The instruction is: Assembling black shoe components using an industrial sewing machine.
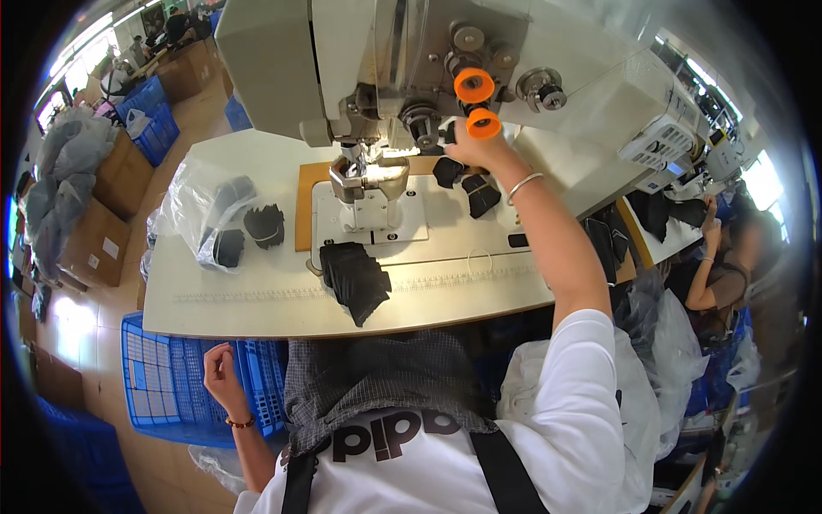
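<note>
My right arm stretches across the sewing machine table (514, 283). My right hand (476, 149) is under the machine head (591, 77), partly behind its orange cone-shaped parts (473, 84). Its fingers are closed near a small dark thing that I cannot make out. Two tied bundles of black fabric pieces (481, 195) lie just below that hand. A fanned stack of black fabric pieces (354, 278) rests at the table's front, before the needle area (368, 176). Low at the left, my left hand (223, 379) is held with curled fingers above a blue plastic basket (158, 385), apart from the table.
A clear plastic bag (193, 201) with dark pieces and another black bundle (265, 226) sit on the table's left. Cardboard boxes (96, 244) and blue crates (154, 124) line the left aisle. At right, a person (723, 265) works at another machine.
</note>
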### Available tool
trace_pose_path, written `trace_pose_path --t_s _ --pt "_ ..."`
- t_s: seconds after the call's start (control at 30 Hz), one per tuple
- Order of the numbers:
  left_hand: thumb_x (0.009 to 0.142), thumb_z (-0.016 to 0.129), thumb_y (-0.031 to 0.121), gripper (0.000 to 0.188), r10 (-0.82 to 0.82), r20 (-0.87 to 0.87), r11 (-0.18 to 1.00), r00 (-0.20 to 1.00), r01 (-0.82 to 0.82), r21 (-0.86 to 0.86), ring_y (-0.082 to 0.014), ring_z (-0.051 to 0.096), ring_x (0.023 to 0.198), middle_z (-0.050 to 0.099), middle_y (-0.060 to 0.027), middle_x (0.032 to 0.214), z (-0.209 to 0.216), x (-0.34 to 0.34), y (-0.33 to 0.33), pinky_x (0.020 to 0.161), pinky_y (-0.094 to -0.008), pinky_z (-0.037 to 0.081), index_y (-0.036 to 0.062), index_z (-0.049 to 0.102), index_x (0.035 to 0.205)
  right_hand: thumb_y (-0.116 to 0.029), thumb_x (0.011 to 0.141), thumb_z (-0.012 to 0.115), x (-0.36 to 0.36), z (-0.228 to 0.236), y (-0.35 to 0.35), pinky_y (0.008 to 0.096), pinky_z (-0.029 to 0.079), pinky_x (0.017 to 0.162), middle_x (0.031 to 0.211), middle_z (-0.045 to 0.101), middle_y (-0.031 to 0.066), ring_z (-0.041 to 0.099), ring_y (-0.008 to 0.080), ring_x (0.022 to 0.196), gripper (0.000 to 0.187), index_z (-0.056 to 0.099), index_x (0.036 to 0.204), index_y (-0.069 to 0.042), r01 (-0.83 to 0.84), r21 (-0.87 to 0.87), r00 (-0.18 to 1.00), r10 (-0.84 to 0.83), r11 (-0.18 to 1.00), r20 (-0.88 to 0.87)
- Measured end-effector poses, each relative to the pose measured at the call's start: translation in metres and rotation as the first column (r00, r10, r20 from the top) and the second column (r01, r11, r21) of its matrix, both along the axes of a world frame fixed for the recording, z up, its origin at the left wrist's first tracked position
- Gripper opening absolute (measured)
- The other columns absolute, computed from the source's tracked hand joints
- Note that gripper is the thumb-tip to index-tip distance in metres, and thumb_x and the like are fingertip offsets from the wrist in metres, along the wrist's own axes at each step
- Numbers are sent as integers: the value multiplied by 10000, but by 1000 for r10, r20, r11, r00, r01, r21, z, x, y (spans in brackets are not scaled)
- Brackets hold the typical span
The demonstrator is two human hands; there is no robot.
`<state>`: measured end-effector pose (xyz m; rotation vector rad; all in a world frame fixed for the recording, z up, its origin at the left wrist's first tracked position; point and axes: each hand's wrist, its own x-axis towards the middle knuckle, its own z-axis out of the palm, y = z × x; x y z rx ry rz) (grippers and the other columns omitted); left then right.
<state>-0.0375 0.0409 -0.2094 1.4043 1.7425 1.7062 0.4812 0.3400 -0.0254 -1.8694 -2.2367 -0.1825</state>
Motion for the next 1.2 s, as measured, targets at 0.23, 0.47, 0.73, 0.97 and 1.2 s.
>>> trace_pose_path --t_s 0.23,0.47,0.73,0.97,1.2 --pt "981 565 7 87 -174 136 984 975 176 -5 -91 581 851 634 -37 926 -4 37 19 773 -224 483 -24 646 975 -337 866 639 -12 -41 7 455 562 827 1065 702 265 702 371 996 560 518 1213 86 290 -93 956 -294 952 -24" --pt "933 552 -63 100 -151 46 988 987 153 -31 -110 586 851 616 -53 920 15 34 -4 775 -213 465 -21 642 943 -499 794 724 -31 -59 13 452 552 825 1008 741 132 703 327 991 417 753 901 -98 394 -127 913 -372 910 166" --pt "888 659 23 186 -491 328 865 807 498 68 -166 626 937 625 -94 1024 49 68 -26 861 -274 492 -50 621 1055 -284 731 792 -25 -18 -84 351 460 987 1215 627 173 618 266 1121 870 351 1432 -16 -176 -81 720 73 981 -690" --pt "794 852 212 1138 -795 606 325 40 870 370 -254 476 1318 402 -135 1479 95 177 21 1070 -436 447 121 27 1573 -70 705 793 -112 6 -239 346 391 1077 1391 489 105 496 204 1278 883 369 1479 -88 -580 -199 502 155 790 -851" --pt "753 817 101 932 -523 801 711 291 667 222 -203 575 1157 566 -104 1269 85 183 18 1001 -331 485 116 282 1516 -322 683 867 -166 -11 -271 486 388 1017 1369 443 242 491 374 1224 1128 212 1533 28 -691 -46 699 651 721 -297"
